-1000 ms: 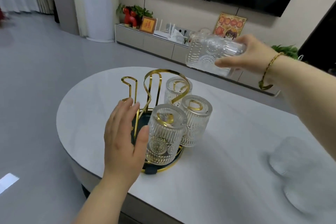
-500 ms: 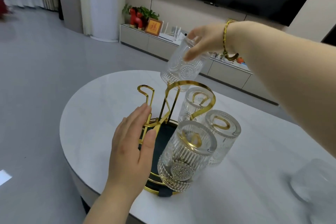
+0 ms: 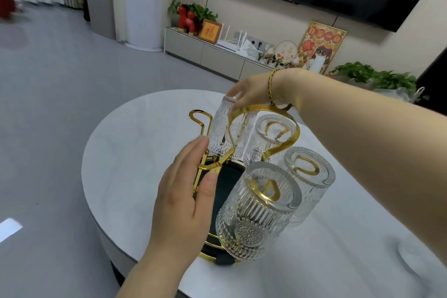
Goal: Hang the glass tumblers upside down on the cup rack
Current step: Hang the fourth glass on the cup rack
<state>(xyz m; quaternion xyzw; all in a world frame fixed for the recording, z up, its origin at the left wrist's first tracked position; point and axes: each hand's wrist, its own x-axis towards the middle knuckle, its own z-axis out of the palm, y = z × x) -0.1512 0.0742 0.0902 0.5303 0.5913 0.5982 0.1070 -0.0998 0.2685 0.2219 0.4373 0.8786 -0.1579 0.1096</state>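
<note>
item: cup rack (image 3: 242,113), gold wire with a dark round base, stood on a pale oval table (image 3: 135,152). its tall loop handle rose between the two hands.

item: left hand (image 3: 186,191), palm down, fingers loosely extended and not closed on anything. its fingertips lay against the gold wires at the near-left side of the rack; the thumb rested beside the dark base. one bare peg (image 3: 199,118) rose just beyond the fingertips.

item: right hand (image 3: 254,92), reaching across from the right, a gold bracelet (image 3: 272,84) at the wrist. its fingers pinched the upturned base of a held tumbler (image 3: 223,128), which hung mouth down directly below that hand, at the far-left side of the rack, just beyond the left fingertips. whether it was fully seated on a peg could not be told, as the loop handle crossed in front.

item: three hung tumblers, all inverted over gold pegs. far tumbler (image 3: 271,138) sat just below the right wrist, beside the held one. right tumbler (image 3: 309,181) sat under the right forearm. near tumbler (image 3: 256,210) leaned outward just right of the left thumb.

item: a blurred clear shape (image 3: 420,264) lay on the table well to the right of both hands, possibly another glass.
</note>
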